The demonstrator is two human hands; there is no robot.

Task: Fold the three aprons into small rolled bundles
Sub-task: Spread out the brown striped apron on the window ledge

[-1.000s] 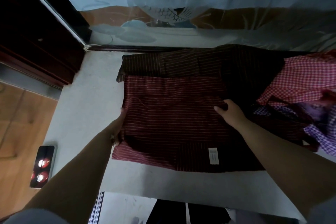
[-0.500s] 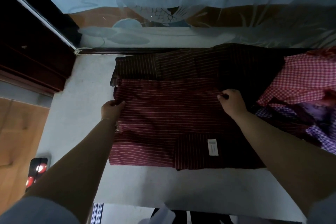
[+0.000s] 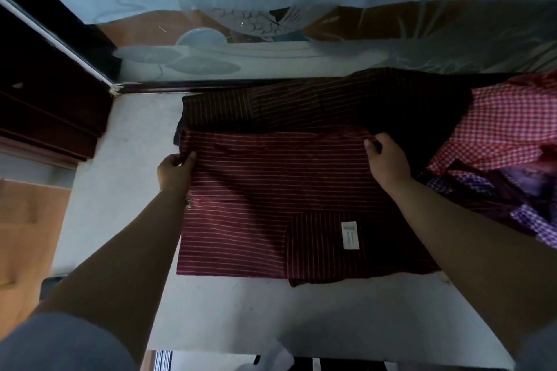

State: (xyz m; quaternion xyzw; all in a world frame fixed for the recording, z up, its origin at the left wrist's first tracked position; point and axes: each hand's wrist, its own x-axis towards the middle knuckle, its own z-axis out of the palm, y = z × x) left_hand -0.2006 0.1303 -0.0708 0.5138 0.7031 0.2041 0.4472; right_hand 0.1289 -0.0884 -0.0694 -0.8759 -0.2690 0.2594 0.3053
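Observation:
A dark red striped apron (image 3: 271,196) lies folded flat on the white table (image 3: 126,190), with a white label (image 3: 350,235) near its lower right. My left hand (image 3: 174,170) pinches the upper left edge of the folded layer. My right hand (image 3: 387,161) grips the upper right edge of the same layer. A red-and-white checked apron (image 3: 506,123) lies bunched at the right, and under it a purple checked apron (image 3: 530,214) is crumpled.
A darker striped part of the cloth (image 3: 301,105) spreads behind the fold, up to a dark sill (image 3: 211,86) below a frosted patterned glass pane (image 3: 271,24). Dark wooden furniture (image 3: 45,105) stands at the left, beside the table's left edge.
Both hands have slid up the apron from its middle to the top corners of the folded layer and closed on the edge. The view has shifted slightly left.

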